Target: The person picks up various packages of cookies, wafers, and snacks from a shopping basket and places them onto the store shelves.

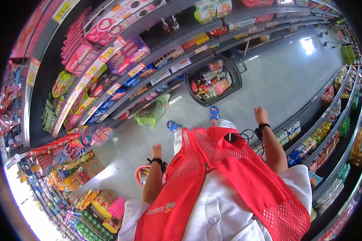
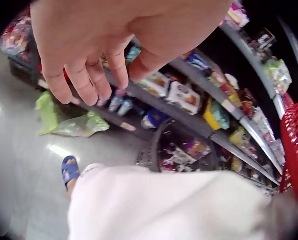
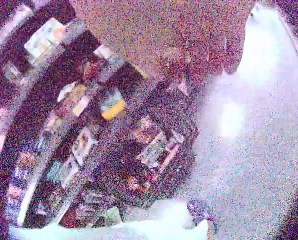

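Note:
My left hand [image 1: 157,151] hangs beside the body and holds nothing; in the left wrist view its fingers [image 2: 79,82] droop loosely, slightly bent. Out to the other side is my right hand [image 1: 261,115], also loosely curled, with nothing seen in it. The right wrist view is very grainy, and that hand shows only as a blurred shape along its top. On the floor ahead, by the shelves, stands a black shopping basket [image 1: 238,82] with many colourful packets inside. Both hands are apart from it. A green plastic bag [image 1: 160,107] lies to its left.
Shelves of packaged goods [image 1: 126,54] curve along the left and front. Another shelf unit [image 1: 323,138] runs down the right. Grey floor [image 1: 275,72] stretches between them. A red basket [image 1: 137,176] stands by the left arm, and stacked packets [image 1: 96,205] fill the lower left.

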A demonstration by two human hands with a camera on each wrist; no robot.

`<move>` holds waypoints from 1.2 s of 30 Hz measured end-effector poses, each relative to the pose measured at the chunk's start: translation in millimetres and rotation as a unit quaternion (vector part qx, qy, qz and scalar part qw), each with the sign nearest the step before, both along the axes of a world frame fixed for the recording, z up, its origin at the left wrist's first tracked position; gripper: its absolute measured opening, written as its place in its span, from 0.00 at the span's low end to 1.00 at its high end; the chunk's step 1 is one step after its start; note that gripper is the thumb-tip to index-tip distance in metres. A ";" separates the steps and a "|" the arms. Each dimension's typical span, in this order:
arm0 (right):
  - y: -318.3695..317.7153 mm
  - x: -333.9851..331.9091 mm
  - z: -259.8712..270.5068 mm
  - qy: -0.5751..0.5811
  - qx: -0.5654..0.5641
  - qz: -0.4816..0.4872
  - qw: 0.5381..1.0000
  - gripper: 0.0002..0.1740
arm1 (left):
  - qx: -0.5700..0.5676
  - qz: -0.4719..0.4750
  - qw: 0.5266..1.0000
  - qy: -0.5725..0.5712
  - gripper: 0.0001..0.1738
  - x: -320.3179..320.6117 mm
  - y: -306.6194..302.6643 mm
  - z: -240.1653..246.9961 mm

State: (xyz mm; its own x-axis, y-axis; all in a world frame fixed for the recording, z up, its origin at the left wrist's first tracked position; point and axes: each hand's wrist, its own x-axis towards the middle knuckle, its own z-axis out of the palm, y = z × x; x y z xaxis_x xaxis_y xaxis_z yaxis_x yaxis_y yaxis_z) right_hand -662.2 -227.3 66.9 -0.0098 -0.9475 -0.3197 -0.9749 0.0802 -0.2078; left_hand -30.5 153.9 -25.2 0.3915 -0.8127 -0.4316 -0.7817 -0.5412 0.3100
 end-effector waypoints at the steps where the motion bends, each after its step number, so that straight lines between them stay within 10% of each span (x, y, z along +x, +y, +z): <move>1: -22.8 6.0 6.8 -0.014 0.009 0.024 1.000 0.15 | -0.055 0.121 0.987 0.091 0.13 -29.2 -48.0 32.7; 4: -70.8 13.9 -4.2 -0.068 -0.018 0.008 0.998 0.12 | -0.144 0.263 0.907 0.297 0.15 -101.7 -172.4 125.4; 8: -98.7 26.1 12.5 -0.132 -0.027 0.033 0.990 0.08 | -0.149 0.141 0.934 0.293 0.14 -152.4 -253.6 138.8; 17: -87.9 -21.1 6.2 -0.001 0.106 0.115 0.988 0.10 | 0.254 0.042 0.955 0.150 0.16 -136.1 -272.7 -52.0; 22: -112.9 -62.1 -55.9 -0.049 0.170 0.095 0.980 0.09 | 0.011 0.196 0.929 0.315 0.15 -167.1 -327.5 -25.6; 30: -138.1 -92.8 -263.3 -0.045 0.400 0.139 0.905 0.13 | 0.183 0.127 0.921 0.319 0.14 -289.9 -293.7 -159.5; 36: -99.9 -58.4 -355.5 -0.001 0.516 0.230 0.825 0.17 | 0.429 -0.213 0.834 0.274 0.21 -428.0 -309.5 -227.5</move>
State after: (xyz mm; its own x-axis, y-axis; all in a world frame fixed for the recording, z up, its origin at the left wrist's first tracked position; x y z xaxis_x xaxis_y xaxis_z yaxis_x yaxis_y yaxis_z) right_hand -720.6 -327.1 -288.6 0.2766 -0.0733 -0.9582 -0.9512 -0.1625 -0.2622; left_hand -458.6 -155.6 -252.7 -0.3010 -0.1287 -0.9449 -0.8280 -0.4564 0.3259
